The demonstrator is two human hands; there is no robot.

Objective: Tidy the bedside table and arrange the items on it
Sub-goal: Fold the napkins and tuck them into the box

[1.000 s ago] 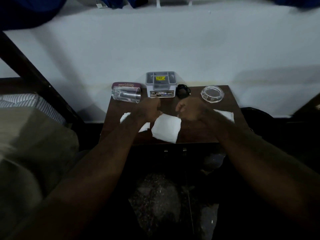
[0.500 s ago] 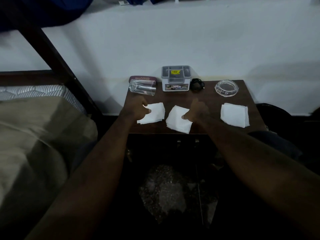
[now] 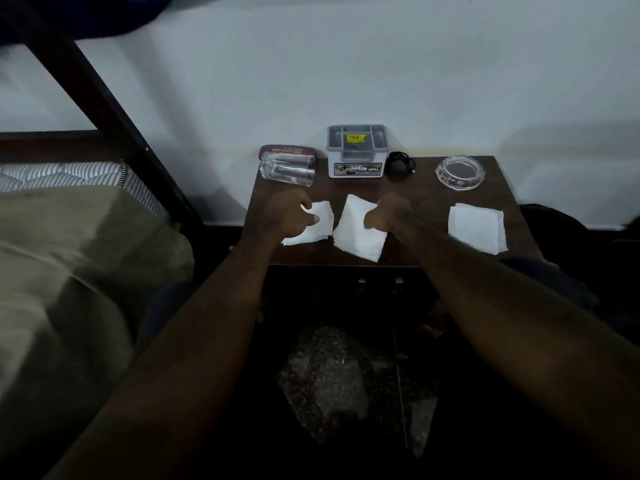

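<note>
Three white napkins lie along the front of the brown bedside table (image 3: 427,197). My left hand (image 3: 289,216) pinches the right edge of the left napkin (image 3: 320,230), which lies flat. My right hand (image 3: 389,216) is curled on the right side of the middle napkin (image 3: 355,232), gripping its edge. The right napkin (image 3: 476,228) lies alone, untouched. At the back stand a grey organiser box (image 3: 356,150), a clear glass (image 3: 287,168) lying on its side, a maroon glasses case (image 3: 287,151) behind it, a small black object (image 3: 400,163) and a glass ashtray (image 3: 459,171).
A bed with a beige cover (image 3: 69,271) and a striped mattress (image 3: 52,174) is close on the left, with a dark bed post (image 3: 104,109) slanting up. A white wall (image 3: 346,64) backs the table. Dark floor (image 3: 329,375) lies below the front edge.
One second ago both hands were together at the middle napkin. My left hand has moved left onto the left napkin. The view has shifted, so the right napkin shows in full.
</note>
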